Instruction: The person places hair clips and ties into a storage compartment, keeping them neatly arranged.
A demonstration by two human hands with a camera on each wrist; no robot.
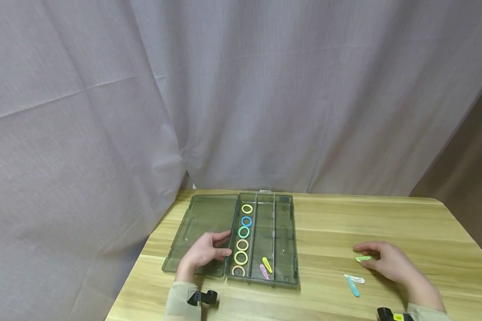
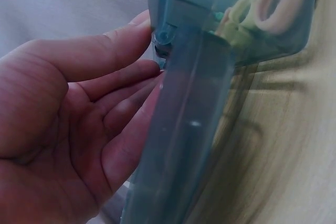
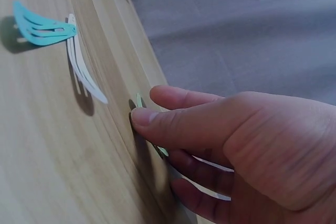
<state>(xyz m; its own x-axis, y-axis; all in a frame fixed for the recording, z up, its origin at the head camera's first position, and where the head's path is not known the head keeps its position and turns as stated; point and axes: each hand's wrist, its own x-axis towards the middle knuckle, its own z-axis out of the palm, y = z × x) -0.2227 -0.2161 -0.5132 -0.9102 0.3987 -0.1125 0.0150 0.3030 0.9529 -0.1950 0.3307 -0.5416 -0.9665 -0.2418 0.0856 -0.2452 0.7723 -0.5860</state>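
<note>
A see-through grey-green plastic box lies with its lid folded out to the left. My left hand reaches over the lid, thumb and fingers spread apart and touching the box beside its hinge. Several coloured rings line the left compartment. A yellow hair clip and a pink hair clip lie in the middle one. At the right, my right hand is around a green hair clip, its thumb at the clip and its index finger apart. Fingers partly hide this clip in the right wrist view.
A white hair clip and a turquoise hair clip lie touching on the wooden table, nearer than the right hand. A grey curtain hangs behind the table and along its left side.
</note>
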